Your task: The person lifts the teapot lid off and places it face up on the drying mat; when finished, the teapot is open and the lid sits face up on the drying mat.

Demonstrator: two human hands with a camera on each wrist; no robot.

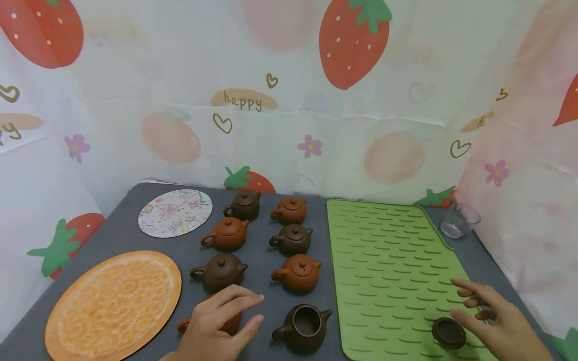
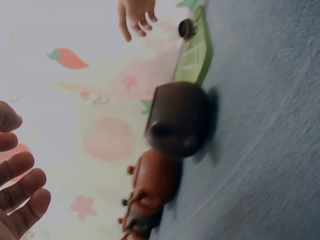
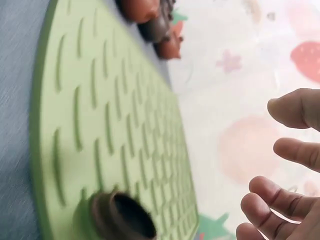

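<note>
Left hand (image 1: 207,327) and right hand (image 1: 504,321) hovered empty, apart.
By the mat's (image 1: 384,245) near-right corner, the dark lid (image 1: 449,333) seemed light, brittle, best pinched at its rim.

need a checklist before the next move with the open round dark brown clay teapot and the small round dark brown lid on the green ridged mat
1. Left hand free: ok, holds nothing.
2. Right hand free: ok, beside the lid, not gripping it.
3. Teapot upright: ok, mouth up.
4. Lid right way up: not ok, hollow side faces up.
5. Teapot empty: cannot tell, inside too dark.
</note>
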